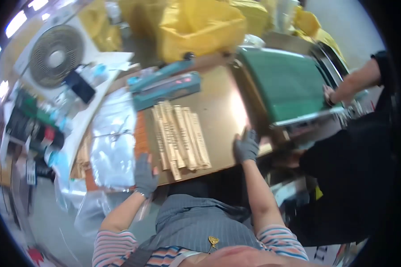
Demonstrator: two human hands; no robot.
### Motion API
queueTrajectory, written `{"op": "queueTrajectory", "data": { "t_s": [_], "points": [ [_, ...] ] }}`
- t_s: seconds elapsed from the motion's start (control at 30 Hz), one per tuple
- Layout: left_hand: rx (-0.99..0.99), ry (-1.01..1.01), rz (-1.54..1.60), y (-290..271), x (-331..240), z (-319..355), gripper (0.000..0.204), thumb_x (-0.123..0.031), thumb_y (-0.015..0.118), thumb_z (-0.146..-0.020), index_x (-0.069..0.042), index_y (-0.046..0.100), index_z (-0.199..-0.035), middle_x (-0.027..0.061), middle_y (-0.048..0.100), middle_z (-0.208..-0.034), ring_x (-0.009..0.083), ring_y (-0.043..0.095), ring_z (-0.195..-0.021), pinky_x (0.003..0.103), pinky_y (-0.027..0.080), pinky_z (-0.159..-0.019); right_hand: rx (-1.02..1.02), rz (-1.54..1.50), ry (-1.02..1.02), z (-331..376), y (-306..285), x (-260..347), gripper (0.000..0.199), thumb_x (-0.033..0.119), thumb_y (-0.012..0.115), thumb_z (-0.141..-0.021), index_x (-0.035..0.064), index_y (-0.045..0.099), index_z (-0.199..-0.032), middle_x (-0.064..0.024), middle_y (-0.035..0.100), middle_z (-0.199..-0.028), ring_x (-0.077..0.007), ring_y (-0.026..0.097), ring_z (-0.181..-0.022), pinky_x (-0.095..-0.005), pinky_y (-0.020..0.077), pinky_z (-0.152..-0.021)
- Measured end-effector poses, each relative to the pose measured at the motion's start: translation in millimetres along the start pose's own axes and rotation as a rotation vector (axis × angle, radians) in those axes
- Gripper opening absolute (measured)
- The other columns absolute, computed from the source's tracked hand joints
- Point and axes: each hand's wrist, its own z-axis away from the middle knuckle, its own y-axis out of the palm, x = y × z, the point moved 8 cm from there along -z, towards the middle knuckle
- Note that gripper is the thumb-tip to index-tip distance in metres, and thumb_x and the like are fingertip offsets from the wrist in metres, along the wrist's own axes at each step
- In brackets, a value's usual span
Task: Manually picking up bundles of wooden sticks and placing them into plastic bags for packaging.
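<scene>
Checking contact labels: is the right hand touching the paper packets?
Apart: the head view shows tabletop between the right hand and the paper packets.

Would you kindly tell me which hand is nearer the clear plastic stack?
Left: the left hand is close beside the clear plastic stack, at its right; the right hand is beyond the narrow packets.

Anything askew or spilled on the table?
One slim tan packet juts past its neighbours toward the near edge of the table, making the row uneven. Clear plastic also droops below that edge at left, looking untidy. No spill shows; blur hides finer damage.
</scene>
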Motion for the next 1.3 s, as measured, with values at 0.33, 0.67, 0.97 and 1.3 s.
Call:
{"op": "queueTrajectory", "data": {
  "t_s": [0.33,0.67,0.97,1.3],
  "points": [
    [-0.084,0.004,-0.039,-10,1,15,0.053,-0.018,0.051,-0.081,0.009,0.042,-0.126,0.0276,0.042,-0.13,0.0421,0.041,-0.12,0.048,0.031,-0.103,-0.086,0.075,-0.048,1,5,21,0.066,0.035,0.049,-0.084,-0.0023,0.032,-0.136,-0.0227,0.031,-0.142,-0.036,0.023,-0.135,-0.0504,0.0139,-0.11],
    [-0.094,0.003,-0.045,-11,0,13,0.051,-0.017,0.052,-0.081,0.007,0.042,-0.125,0.0261,0.044,-0.128,0.0407,0.042,-0.12,0.046,0.033,-0.102,-0.127,0.098,-0.059,2,-2,25,0.061,0.032,0.05,-0.085,-0.0022,0.036,-0.134,-0.0238,0.036,-0.139,-0.0355,0.029,-0.132,-0.0479,0.0159,-0.111],
    [-0.234,-0.284,0.225,-2,27,-35,0.045,-0.027,0.046,-0.092,0.006,0.045,-0.123,0.0258,0.049,-0.122,0.0392,0.046,-0.114,0.042,0.035,-0.099,-0.113,0.078,-0.062,2,3,20,0.061,0.032,0.049,-0.085,-0.0015,0.036,-0.134,-0.0236,0.033,-0.141,-0.0336,0.027,-0.134,-0.0475,0.0153,-0.111],
    [-0.335,-0.128,-0.067,11,21,-70,0.048,-0.039,0.054,-0.087,0.0,0.056,-0.114,0.0236,0.051,-0.12,0.0383,0.046,-0.114,0.045,0.033,-0.101,-0.09,0.089,-0.051,2,0,23,0.061,0.032,0.049,-0.086,-0.0022,0.036,-0.134,-0.025,0.034,-0.14,-0.0363,0.028,-0.133,-0.0473,0.0161,-0.111]
  ]
}}
